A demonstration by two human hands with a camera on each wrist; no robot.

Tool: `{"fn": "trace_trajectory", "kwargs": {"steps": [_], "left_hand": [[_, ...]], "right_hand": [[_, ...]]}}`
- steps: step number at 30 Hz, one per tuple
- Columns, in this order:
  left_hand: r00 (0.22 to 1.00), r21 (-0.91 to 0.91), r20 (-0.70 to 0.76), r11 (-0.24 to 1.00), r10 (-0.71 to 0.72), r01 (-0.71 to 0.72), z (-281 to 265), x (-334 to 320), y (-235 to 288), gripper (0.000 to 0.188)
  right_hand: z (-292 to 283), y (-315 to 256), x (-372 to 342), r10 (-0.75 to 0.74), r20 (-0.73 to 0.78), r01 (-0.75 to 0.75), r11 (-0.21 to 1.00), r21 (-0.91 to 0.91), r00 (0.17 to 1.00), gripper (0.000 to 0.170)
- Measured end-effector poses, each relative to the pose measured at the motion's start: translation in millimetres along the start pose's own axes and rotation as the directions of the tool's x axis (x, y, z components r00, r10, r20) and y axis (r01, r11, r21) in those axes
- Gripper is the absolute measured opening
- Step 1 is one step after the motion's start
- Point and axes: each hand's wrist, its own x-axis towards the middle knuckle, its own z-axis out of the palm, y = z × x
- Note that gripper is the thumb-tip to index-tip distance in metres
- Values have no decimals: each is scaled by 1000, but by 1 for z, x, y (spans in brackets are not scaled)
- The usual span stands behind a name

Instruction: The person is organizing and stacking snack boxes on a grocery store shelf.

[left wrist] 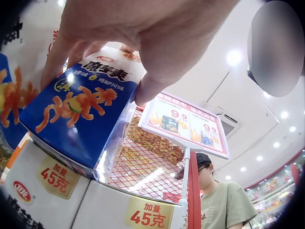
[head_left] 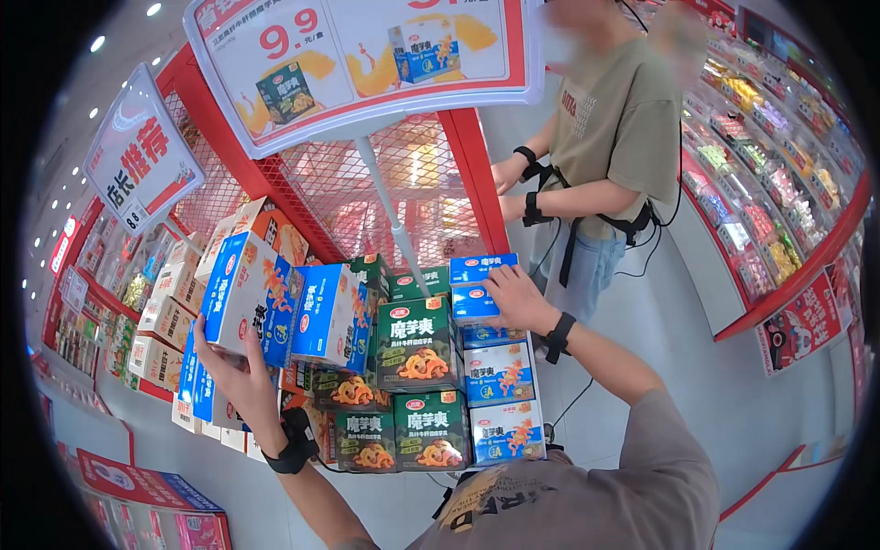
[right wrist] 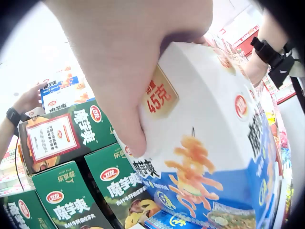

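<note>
At the left of the stack, my left hand (head_left: pixel 236 371) grips a blue-and-white snack box (head_left: pixel 240 291). In the left wrist view, the thumb lies along one side of this box (left wrist: pixel 78 112) and the fingers along the other. Its lower edge is right at the tops of two white-topped boxes (left wrist: pixel 126 205). On the right side, my right hand (head_left: pixel 518 301) holds another blue-and-white snack box (head_left: pixel 478 304) at the top of a column. The right wrist view shows the thumb pressed on that box's white face (right wrist: pixel 205 109). Green snack boxes (head_left: pixel 417 341) stand between the hands.
A price sign (head_left: pixel 367 64) on a white pole (head_left: pixel 390 206) rises behind the boxes, before a red mesh rack (head_left: pixel 367 183). Another person (head_left: pixel 605 137) stands beyond it at the right. Orange-and-white boxes (head_left: pixel 170 316) are stacked at left; candy shelves (head_left: pixel 761 183) line the right.
</note>
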Motion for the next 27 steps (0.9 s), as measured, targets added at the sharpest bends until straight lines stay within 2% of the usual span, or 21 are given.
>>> {"fn": "trace_trajectory", "kwargs": {"steps": [1, 4, 5, 8, 10, 12, 13, 16, 17, 18, 20, 21, 22, 24, 26, 27], "left_hand": [[1000, -22, 3, 1000, -10, 10, 0, 0, -1, 62], [1000, -17, -4, 1000, 2, -2, 2, 0, -7, 61], [1000, -2, 1, 1000, -16, 16, 0, 1, -5, 61], [1000, 10, 5, 1000, -22, 22, 1, 1, -4, 61], [999, 12, 14, 999, -42, 42, 0, 1, -2, 61], [999, 22, -12, 999, 31, -30, 1, 1, -6, 62], [997, 29, -30, 997, 68, -67, 3, 2, -8, 62], [995, 107, -26, 990, 96, -93, 0, 5, -10, 62], [996, 79, -47, 994, 80, -76, 2, 4, -4, 62], [999, 86, -11, 995, -43, 44, -2, 3, 3, 62], [998, 54, -39, 998, 40, -38, -2, 4, -15, 63], [999, -188, -34, 982, -33, 26, 2, 0, -3, 60], [998, -234, -63, 972, -9, -6, 4, -3, -6, 61], [986, -71, -63, 985, 156, -160, 0, -16, -3, 62], [937, 111, -41, 933, 348, -342, -1, -31, 10, 65], [940, 38, -34, 940, 340, -339, 1, -41, 17, 68]], "right_hand": [[-3, -3, -2, 57, 65, -56, 998, -5, 996, 66], [-7, -9, -5, 117, -59, -121, 991, -62, 991, 73], [-3, -8, -8, 174, -8, -174, 984, -28, 985, 78], [15, 3, -16, 102, -64, -101, 995, 15, 993, 79], [16, 3, -17, 120, -29, -117, 990, 82, 992, 78], [15, 6, -15, 134, -8, -132, 980, 147, 991, 76], [12, 7, -14, 148, 78, -159, 974, 161, 986, 76], [-2, 11, -12, 157, 206, -212, 935, 285, 966, 78], [-2, 12, -14, 182, 219, -253, 898, 361, 959, 79], [-2, 11, -15, 177, 198, -242, 896, 372, 964, 78], [-9, 7, -18, 179, 162, -229, 894, 385, 970, 76], [-19, 0, -18, 183, 162, -233, 890, 391, 970, 74], [-30, -4, -16, 182, 152, -228, 891, 392, 972, 72], [-45, -13, -18, 146, 113, -182, 876, 446, 983, 68], [-61, -21, -18, 110, 54, -123, 868, 481, 992, 71], [-75, -28, -15, 120, 20, -111, 827, 551, 993, 72]]}}
